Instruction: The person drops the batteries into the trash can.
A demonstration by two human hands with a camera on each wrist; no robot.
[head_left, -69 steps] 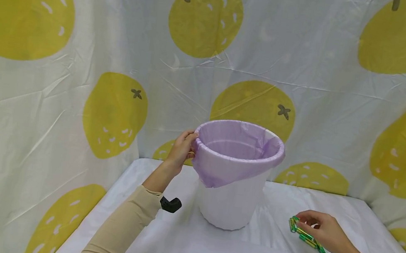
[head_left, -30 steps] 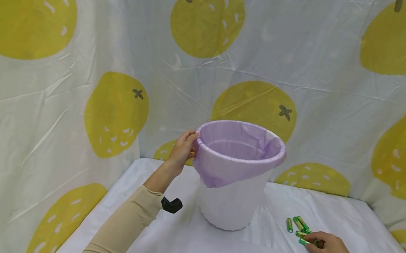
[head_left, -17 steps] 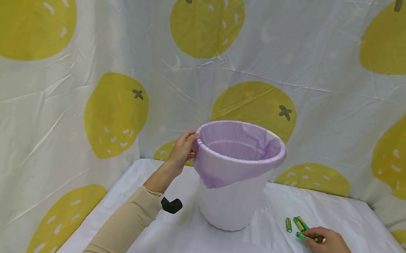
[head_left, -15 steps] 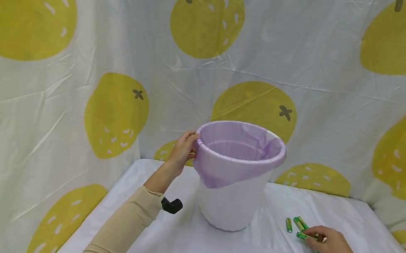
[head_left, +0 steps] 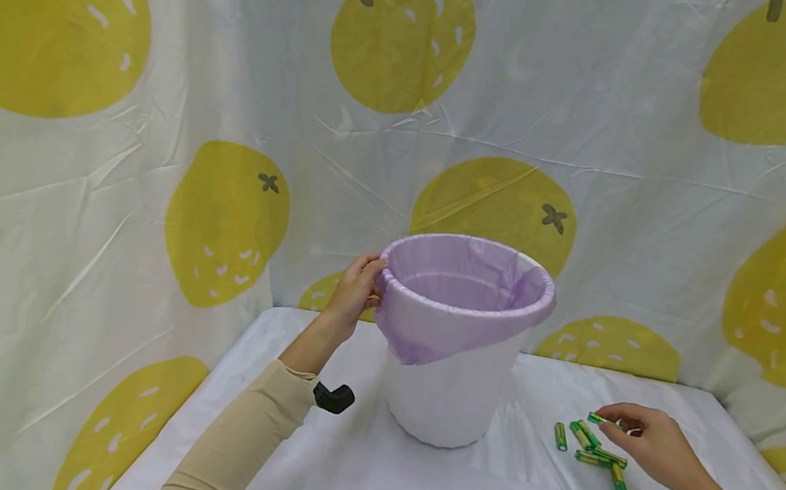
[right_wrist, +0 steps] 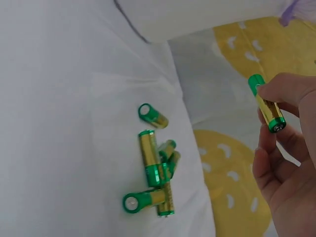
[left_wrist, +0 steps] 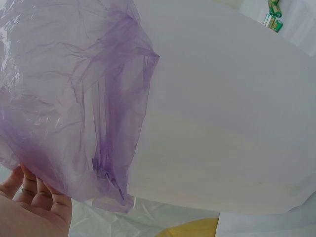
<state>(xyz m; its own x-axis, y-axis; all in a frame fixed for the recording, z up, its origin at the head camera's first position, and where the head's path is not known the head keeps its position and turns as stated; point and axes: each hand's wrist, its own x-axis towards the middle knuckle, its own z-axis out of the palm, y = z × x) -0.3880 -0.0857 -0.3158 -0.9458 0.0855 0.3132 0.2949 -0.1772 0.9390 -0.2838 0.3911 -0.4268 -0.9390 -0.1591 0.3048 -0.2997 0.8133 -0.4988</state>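
My left hand (head_left: 351, 293) grips the rim of a white bin (head_left: 443, 408) at its left side. A thin purple plastic bag (head_left: 437, 335) lines the bin and folds down over the outside. In the left wrist view the curled fingers (left_wrist: 42, 195) lie at the bag's edge. To the right of the bin, my right hand (head_left: 657, 445) pinches one green and gold battery (right_wrist: 267, 104) between thumb and fingers, held above the table. Below it several like batteries (right_wrist: 149, 153) lie in a loose heap, some across each other, with one battery (head_left: 560, 436) apart on the left.
A white cloth covers the table (head_left: 366, 480). Behind and beside it hangs a pale curtain (head_left: 365, 169) printed with yellow fruit. A black wrist-camera piece (head_left: 334, 398) juts from the left sleeve (head_left: 243, 438).
My right hand has drawn back and risen from the heap with one battery pinched in it, uncovering the batteries beneath. The left hand and the bin have stayed in place.
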